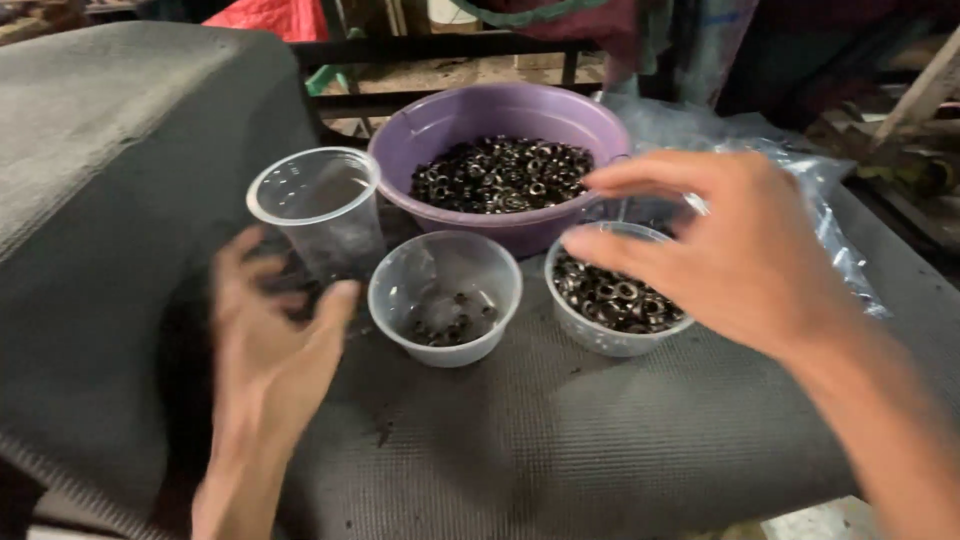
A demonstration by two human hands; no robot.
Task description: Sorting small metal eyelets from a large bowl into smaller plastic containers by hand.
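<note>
Clear plastic cup (318, 208) nr open left hand (268, 345); right hand (725, 250), grip apart, over small bowl (612, 300) w/ eyelets.

Left hand (265, 350) motion-blurred; right forearm cut off.

**A dark mat, a cluttered back edge**

You are looking down on a work surface covered by a dark grey ribbed mat (560, 430), which rises at your left into a padded hump (110, 150). Behind it runs a black metal frame (440, 50) of bars, with bare sandy ground showing between them. A red cloth (275, 17) lies at the top edge, and more fabric hangs further right. At your far right, a crumpled clear plastic sheet (800, 170) lies on the mat, beside weathered wooden planks (925, 95). The light is soft and dim.
</note>
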